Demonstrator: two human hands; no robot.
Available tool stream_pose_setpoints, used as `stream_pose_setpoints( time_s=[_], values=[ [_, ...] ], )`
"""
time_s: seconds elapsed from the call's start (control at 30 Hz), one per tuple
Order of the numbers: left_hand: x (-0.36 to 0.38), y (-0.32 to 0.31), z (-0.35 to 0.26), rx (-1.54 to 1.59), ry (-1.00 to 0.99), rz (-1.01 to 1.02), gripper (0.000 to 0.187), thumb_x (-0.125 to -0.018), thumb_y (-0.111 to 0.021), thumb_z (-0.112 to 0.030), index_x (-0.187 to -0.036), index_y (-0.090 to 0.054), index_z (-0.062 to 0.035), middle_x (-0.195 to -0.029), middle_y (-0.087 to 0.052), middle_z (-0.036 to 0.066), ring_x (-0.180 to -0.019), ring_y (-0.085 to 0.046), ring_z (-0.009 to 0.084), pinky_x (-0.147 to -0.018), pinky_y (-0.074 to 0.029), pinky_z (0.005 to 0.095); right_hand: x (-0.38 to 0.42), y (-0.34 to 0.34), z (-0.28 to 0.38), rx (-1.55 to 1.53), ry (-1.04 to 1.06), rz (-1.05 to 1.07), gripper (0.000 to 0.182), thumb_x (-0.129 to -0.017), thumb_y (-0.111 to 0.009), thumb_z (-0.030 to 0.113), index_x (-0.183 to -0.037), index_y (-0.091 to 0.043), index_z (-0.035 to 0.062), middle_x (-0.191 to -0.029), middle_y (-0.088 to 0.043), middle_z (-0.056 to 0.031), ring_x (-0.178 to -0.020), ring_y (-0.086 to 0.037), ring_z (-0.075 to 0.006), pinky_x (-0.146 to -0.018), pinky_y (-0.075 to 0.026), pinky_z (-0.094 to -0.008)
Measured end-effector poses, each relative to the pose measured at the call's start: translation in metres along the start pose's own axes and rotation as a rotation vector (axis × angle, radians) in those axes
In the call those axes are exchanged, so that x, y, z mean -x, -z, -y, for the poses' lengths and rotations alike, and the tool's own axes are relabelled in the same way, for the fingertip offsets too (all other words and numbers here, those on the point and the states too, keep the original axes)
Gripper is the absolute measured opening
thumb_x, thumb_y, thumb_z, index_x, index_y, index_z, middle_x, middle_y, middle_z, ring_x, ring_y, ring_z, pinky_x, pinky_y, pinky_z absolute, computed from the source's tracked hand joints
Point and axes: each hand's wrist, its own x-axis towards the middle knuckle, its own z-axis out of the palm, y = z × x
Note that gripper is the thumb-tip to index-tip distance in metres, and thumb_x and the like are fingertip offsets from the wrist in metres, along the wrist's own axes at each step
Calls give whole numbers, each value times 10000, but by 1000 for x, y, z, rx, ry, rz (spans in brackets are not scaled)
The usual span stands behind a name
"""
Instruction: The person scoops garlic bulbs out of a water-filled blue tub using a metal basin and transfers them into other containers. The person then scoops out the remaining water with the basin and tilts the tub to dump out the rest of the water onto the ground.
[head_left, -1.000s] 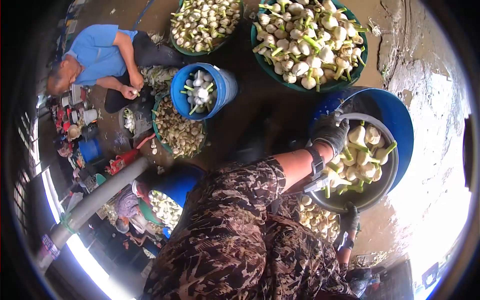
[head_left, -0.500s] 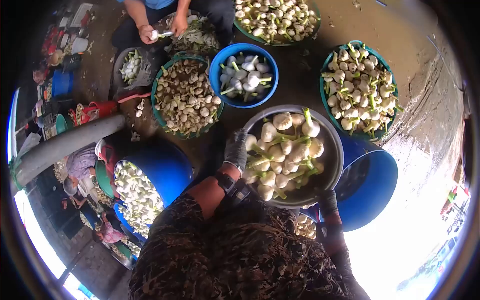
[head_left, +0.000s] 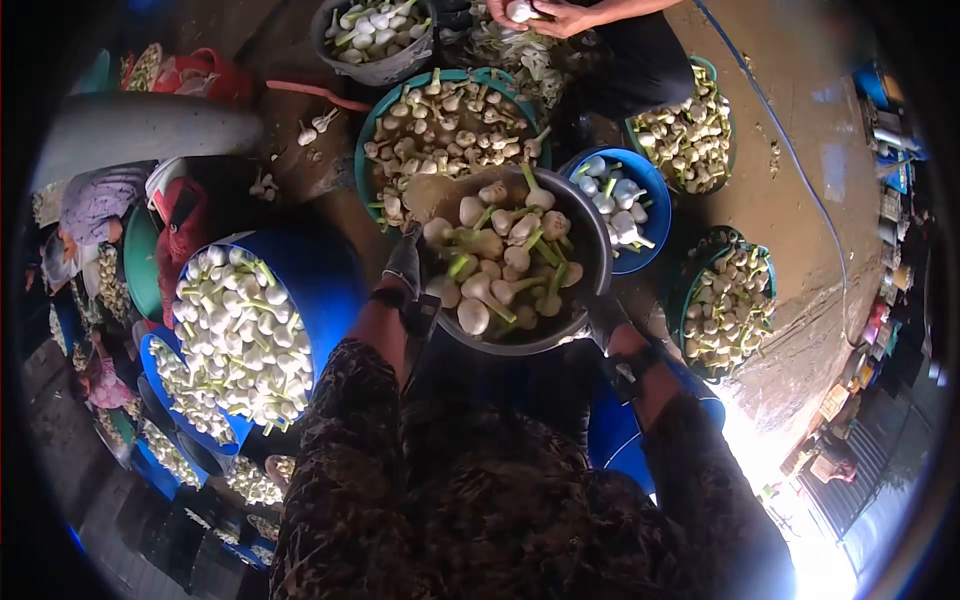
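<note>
A grey basin (head_left: 601, 262) of garlic bulbs with green stems (head_left: 515, 250) is held up in front of my body. My gloved left hand (head_left: 404, 264) is closed on its left rim. On the lower right rim my gloved right hand (head_left: 606, 318) grips too, its fingers partly hidden. Beyond the basin is a teal-rimmed basket (head_left: 366, 165) of garlic, partly covered by the basin's far edge. A brownish patch at the far left rim looks like water spilling over. Just right of the basin sits a blue tub (head_left: 662, 195) of whiter garlic.
To the left stands a big blue barrel (head_left: 335, 300) heaped with garlic; another blue barrel (head_left: 615, 425) is below my right arm. Green baskets (head_left: 690, 340) of garlic line the right side. Another person's hands (head_left: 560, 18) hold a bulb at the top. A blue hose (head_left: 790, 140) crosses the wet floor.
My view has turned left. The basin has moved left, from beside the big blue barrel on the right to the teal-rimmed basket, still in both hands.
</note>
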Motion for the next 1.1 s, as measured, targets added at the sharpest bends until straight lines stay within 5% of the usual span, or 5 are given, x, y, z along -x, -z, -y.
stream_pose_setpoints(
  time_s=[0.23, 0.47, 0.63, 0.73, 1.1],
  values=[
    [-69, 92, 63, 82, 158, -188, 289, -872, -494, -334, -1017, -579, -99, -888, -621, 80, -796, -611, 229, -637, -507, 409, -42, -108, 71, 1789, 511, 88, 210, -806, -510, 153, -931, -644, 49, -870, -650, -183, -793, -653, -281, -660, -511, -386],
    [-29, 19, 64, 135, 232, -263, 251, -886, -450, -212, -1134, -486, -209, -974, -590, 57, -773, -594, 281, -598, -506, 487, -107, -115, 98, 1986, 204, 281, 214, -840, -483, 170, -926, -641, 54, -917, -650, -138, -789, -652, -275, -645, -534, -360],
    [-24, -11, 69, 186, 212, -276, 509, -845, -404, -36, -1265, -286, -298, -1189, -488, 78, -801, -595, 336, -483, -466, 458, -69, -124, 147, 1914, 488, 234, 195, -881, -433, 142, -930, -594, 42, -826, -623, -158, -701, -639, -266, -596, -535, -380],
    [-3, -29, 60, 123, 269, -306, 524, -856, -413, -56, -1297, -254, -289, -1174, -498, 68, -865, -586, 330, -520, -475, 497, -8, -159, 163, 498, -154, -267, 216, -752, -573, 149, -943, -630, 66, -956, -637, -164, -826, -643, -283, -686, -523, -378],
    [34, -48, 66, 38, 399, -372, 355, -814, -503, -132, -1163, -508, -198, -1121, -562, 82, -665, -609, 260, -606, -510, 416, 8, -130, 150, 566, -114, -205, 222, -838, -549, 245, -882, -601, 34, -798, -627, -116, -623, -616, -233, -492, -504, -387]
  ],
)
